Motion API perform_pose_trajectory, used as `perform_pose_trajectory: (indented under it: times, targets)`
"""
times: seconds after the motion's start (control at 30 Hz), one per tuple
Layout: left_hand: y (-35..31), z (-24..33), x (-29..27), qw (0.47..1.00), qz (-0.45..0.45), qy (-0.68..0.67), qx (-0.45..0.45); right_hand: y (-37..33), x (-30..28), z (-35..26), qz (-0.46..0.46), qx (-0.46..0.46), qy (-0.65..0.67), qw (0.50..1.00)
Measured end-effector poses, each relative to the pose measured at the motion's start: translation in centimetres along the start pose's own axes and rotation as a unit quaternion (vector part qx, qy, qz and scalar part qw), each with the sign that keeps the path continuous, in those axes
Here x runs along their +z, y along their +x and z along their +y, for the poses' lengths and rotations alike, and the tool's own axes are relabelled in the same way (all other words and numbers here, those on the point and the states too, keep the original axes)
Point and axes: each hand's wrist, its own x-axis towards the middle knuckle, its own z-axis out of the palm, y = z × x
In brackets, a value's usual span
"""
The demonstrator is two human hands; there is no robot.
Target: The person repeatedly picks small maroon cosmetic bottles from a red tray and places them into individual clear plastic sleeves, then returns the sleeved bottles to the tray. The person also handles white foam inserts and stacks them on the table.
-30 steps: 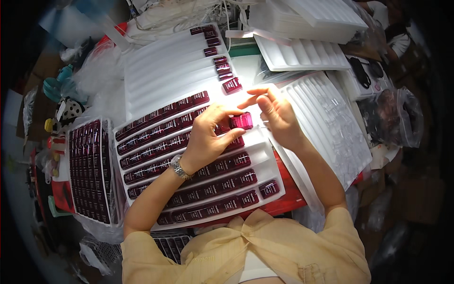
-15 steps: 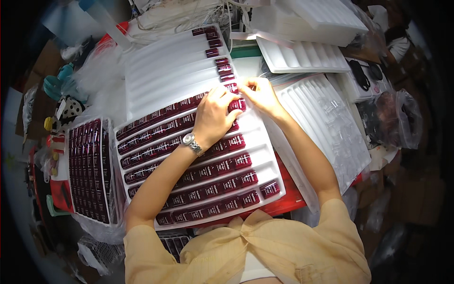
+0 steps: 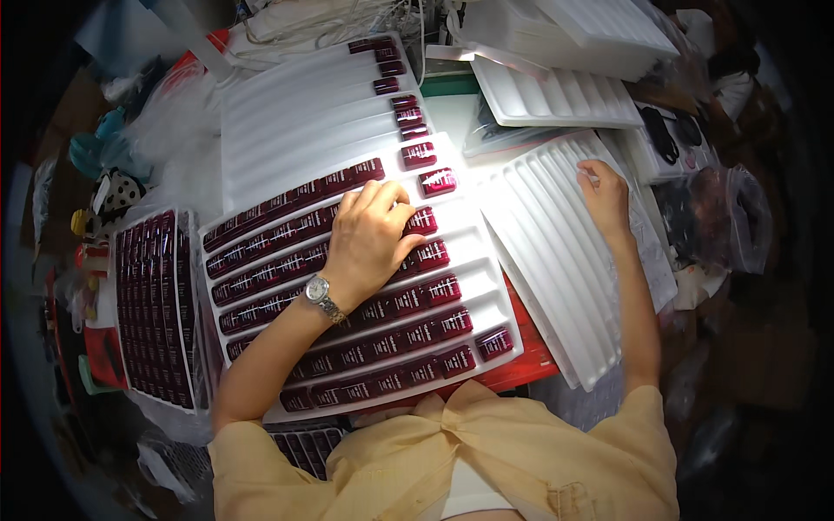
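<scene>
Left hand: the left hand (image 3: pixel 369 230) lies over the middle of the frame, thumb and fingers bent about a dark red block (image 3: pixel 421 220) near the right end of its row; from where I stand I cannot tell whether it grips the block or merely rests against it.
Right hand: the right hand (image 3: pixel 608 200) hangs over the ribbed tray (image 3: pixel 543 252) at the right of the frame, fingertips drawn together; whether they pinch something small, I cannot tell.
Dark red blocks: most sit in close rows in the white tray (image 3: pixel 473 247) at the centre; the lamplit block (image 3: pixel 438 181) lies just above the left hand's fingers, and the lone block (image 3: pixel 494 343) sits at the lower right, a little apart from its row.
Upper tray: the upper tray (image 3: pixel 287 122), upper left of centre, shows mostly bare grooves, with blocks along its right edge.
Step in hand: I'd judge it to be handling single blocks at the row ends.
Next move: it seems to call for a light fingertip hold on one block, leaving its neighbours unknocked, and both hands brought together.
</scene>
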Motion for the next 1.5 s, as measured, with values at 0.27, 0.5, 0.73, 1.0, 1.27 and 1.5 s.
perform_pose_trajectory:
  times: [0.27,0.5,0.73,1.0,1.27,1.5]
  targets:
    - [-0.6,2.7,0.0,0.879,-0.044,-0.454,-0.137,-3.3,1.4,-18.6,-0.144,0.019,0.701,0.699]
    - [-0.6,2.0,0.8,0.968,-0.011,-0.247,-0.050,-1.9,2.4,-13.0,-0.254,0.054,0.506,0.823]
    - [1.7,1.4,3.8,0.999,0.044,-0.007,-0.005,5.5,2.8,4.6,0.060,-0.026,-0.198,0.978]
    - [-1.5,3.0,0.7,0.999,-0.008,0.035,-0.020,6.8,4.2,7.9,0.108,-0.009,-0.128,0.986]
    - [-2.4,3.0,0.9,0.991,0.033,-0.129,-0.025,3.8,1.1,-3.0,0.094,-0.023,0.021,0.995]
    - [-1.8,3.5,1.2,0.914,0.044,-0.395,-0.084,-2.2,-1.6,-15.7,-0.043,0.007,0.490,0.871]
